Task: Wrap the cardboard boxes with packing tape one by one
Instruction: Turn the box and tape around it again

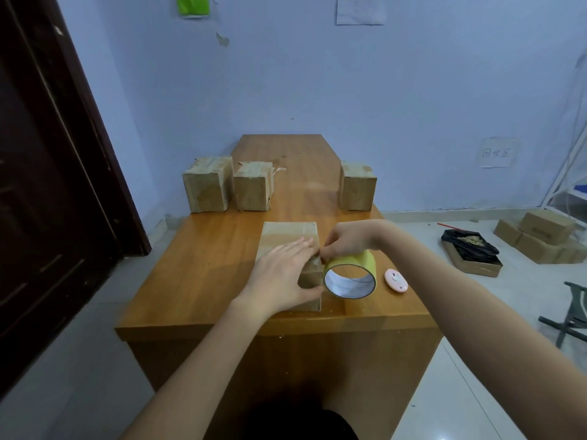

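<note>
Cardboard box [287, 239] sat near the table's [203, 274] front edge, left hand [282, 274] flat on it, right hand [344, 241] pinching the tape roll [351, 274] at its right side. Three boxes [208, 188] waited at the far edges; wrapping looked barely started.

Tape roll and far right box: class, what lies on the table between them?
Only bare table lies between the tape roll and the far right box, seen from the head view.

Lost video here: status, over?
Left hand flat on near box. Right hand pinching at tape roll. Nothing in the way.
</note>
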### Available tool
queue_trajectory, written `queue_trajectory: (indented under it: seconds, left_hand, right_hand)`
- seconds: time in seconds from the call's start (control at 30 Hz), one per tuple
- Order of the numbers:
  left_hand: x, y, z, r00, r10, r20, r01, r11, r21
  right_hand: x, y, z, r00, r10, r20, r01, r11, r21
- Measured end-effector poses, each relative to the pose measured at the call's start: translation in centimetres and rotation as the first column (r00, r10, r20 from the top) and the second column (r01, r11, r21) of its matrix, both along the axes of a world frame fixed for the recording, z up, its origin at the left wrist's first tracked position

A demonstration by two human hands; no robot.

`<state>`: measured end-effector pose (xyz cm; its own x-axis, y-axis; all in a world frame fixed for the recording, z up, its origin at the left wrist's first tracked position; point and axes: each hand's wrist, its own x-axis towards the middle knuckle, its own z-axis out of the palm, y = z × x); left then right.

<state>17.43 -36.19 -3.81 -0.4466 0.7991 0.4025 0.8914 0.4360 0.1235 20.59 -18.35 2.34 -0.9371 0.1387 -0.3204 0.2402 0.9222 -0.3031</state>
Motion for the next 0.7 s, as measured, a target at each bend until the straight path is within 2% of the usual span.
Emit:
queue_trajectory:
  seconds: [0.17,0.23,0.37,0.53,0.7]
  left_hand:
    - [-0.1,0.0,0.0,1.000,0.005,-0.006,-0.005,1.000,0.001]
    - [-0.1,0.1,0.0,1.000,0.000,-0.004,0.000,1.000,-0.006]
    - [-0.1,0.2,-0.1,1.000,0.003,0.001,-0.003,1.000,0.002]
    - [-0.1,0.3,-0.1,1.000,0.006,0.025,-0.006,1.000,0.007]
    - [0.0,0.5,-0.1,0.999,0.024,0.023,-0.024,1.000,0.016]
  right_hand:
    - [-0.9,-0.2,0.0,0.991,-0.025,0.130,0.022,0.999,0.028]
    - [-0.6,0.3,0.9,0.991,-0.039,0.131,0.036,0.999,0.025]
    - [0.8,2.1,2.7,0.997,-0.045,0.061,0.049,0.996,-0.079]
    - [2.6,1.7,0.8,0.992,-0.097,-0.076,0.084,0.983,-0.163]
    - [3.1,0.3,1.3,0.974,-0.095,-0.206,0.073,0.991,-0.112]
